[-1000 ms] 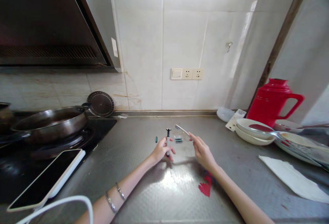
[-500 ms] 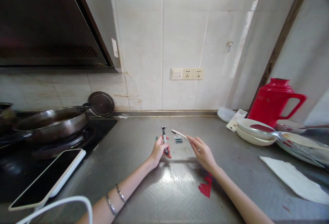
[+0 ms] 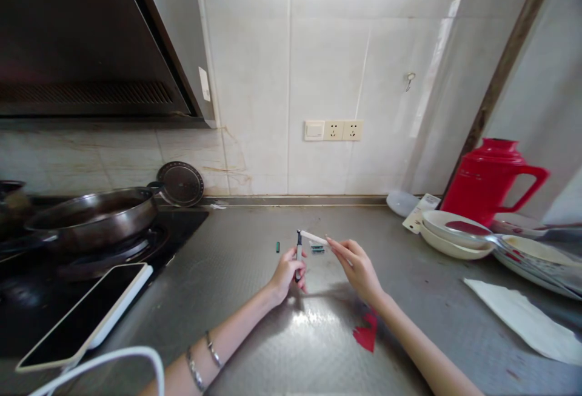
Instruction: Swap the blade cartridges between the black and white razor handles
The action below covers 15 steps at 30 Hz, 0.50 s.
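Observation:
My left hand (image 3: 287,276) is closed around a grey and black razor (image 3: 299,253), held upright over the counter with its head at the top. In my right hand (image 3: 357,262) is a thin white stick-like brush (image 3: 313,238), pinched between the fingertips and pointing left. The brush's tip is at the razor's head; whether they touch I cannot tell. Behind, between the hands, lie several small dark green pieces (image 3: 317,249), which look like razor cartridges. One more green piece (image 3: 277,247) lies alone left of the razor.
A metal counter (image 3: 254,347) spreads under my hands, with a red scrap (image 3: 366,332) near my right forearm. To the left are a phone (image 3: 82,317), a white cable (image 3: 113,353) and a pan (image 3: 95,220) on the stove. Bowls (image 3: 454,241), a red thermos (image 3: 484,181) and a napkin (image 3: 522,320) lie right.
My left hand has shifted slightly right with the razor, uncovering the lone green piece. The brush's tip, apart from the razor before, is now at its head.

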{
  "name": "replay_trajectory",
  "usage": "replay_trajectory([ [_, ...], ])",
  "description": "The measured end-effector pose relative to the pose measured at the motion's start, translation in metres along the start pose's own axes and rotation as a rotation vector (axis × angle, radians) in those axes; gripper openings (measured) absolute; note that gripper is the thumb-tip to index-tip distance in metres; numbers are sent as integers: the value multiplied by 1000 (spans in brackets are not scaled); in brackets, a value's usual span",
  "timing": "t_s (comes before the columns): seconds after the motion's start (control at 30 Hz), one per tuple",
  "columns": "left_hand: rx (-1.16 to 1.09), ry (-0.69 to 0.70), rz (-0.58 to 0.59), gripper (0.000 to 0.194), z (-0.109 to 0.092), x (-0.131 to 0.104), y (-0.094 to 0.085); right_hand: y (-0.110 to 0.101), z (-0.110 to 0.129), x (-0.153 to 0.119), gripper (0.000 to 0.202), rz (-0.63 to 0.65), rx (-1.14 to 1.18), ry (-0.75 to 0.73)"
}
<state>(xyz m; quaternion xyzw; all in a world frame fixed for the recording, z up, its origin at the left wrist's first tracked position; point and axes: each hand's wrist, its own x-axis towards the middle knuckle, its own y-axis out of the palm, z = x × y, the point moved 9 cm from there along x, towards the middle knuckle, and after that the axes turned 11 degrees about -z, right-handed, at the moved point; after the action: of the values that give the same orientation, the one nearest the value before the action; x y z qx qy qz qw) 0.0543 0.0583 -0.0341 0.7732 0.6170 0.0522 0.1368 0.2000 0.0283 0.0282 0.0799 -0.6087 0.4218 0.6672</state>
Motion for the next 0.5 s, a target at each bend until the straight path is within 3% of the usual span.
replay_trajectory([
  [0.2, -20, -50, -106, 20, 3, 0, -5, 4, 3, 16, 36, 62, -208, -138],
  [0.33, -37, -33, -188, 29, 3, 2, -11, 11, 1, 21, 37, 59, -243, -157],
  [0.5, -39, -16, -203, 38, 6, 3, -14, 17, -1, 21, 37, 29, -235, -135],
])
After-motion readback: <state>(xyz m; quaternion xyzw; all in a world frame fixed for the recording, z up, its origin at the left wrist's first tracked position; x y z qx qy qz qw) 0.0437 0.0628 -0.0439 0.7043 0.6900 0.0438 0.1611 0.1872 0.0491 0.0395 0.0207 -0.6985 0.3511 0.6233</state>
